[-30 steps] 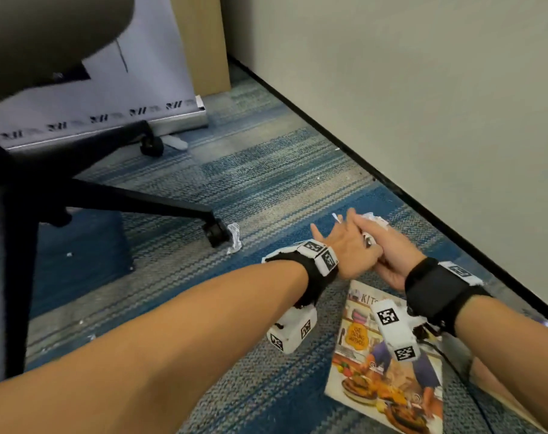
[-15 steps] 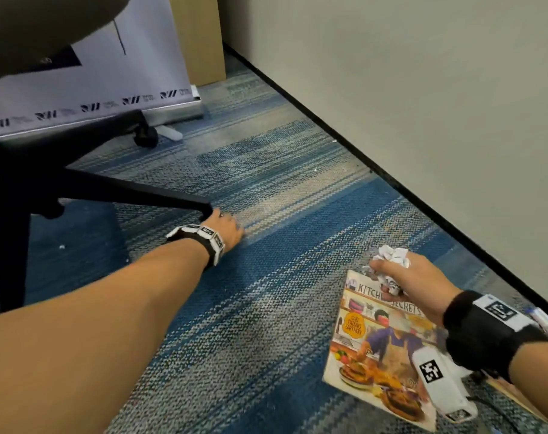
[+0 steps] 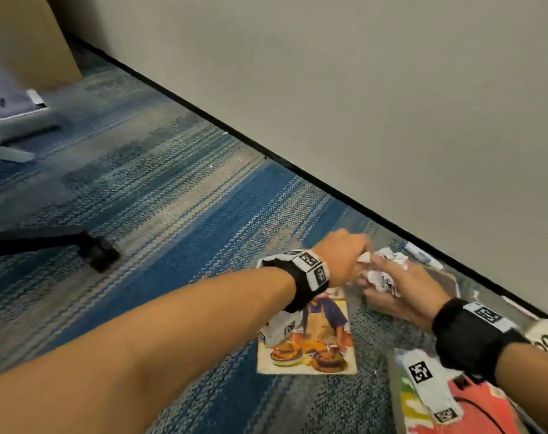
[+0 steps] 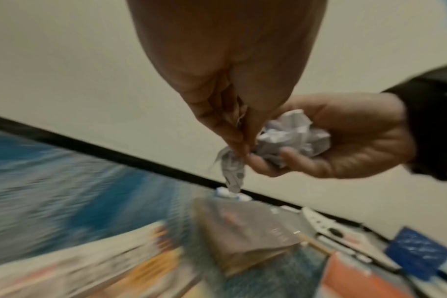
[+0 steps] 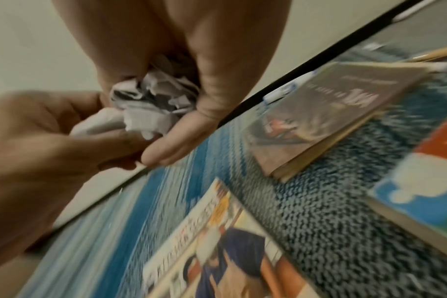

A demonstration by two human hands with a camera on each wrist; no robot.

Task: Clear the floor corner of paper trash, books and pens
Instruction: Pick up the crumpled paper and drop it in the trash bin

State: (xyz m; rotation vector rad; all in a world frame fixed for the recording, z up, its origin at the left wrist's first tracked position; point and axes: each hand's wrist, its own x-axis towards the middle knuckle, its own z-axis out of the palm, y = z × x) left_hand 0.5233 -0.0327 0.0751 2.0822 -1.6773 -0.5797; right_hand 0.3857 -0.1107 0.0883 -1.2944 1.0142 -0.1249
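Observation:
My right hand [image 3: 401,289] cups a ball of crumpled paper [image 3: 385,275] just above the floor near the wall. My left hand [image 3: 358,255] pinches a small paper scrap [image 4: 231,171] and holds it against that ball [image 4: 293,137]. In the right wrist view the scrap [image 5: 100,123] touches the crumpled paper [image 5: 153,96]. A cookbook [image 3: 313,343] lies flat under my left wrist. A brown book [image 5: 327,113] lies beneath my hands by the wall. A colourful book [image 3: 423,405] lies at the bottom right. A white marker [image 3: 423,255] rests along the baseboard.
The black baseboard [image 3: 203,115] and grey wall run diagonally on the right. A chair leg with its caster [image 3: 97,252] reaches in from the left over the blue striped carpet. A pencil [image 5: 434,53] and a blue object [image 4: 416,254] lie further along the wall.
My left hand reached to the chair caster, took the scrap lying there and came back to my right hand. The view has swung right and shows more books.

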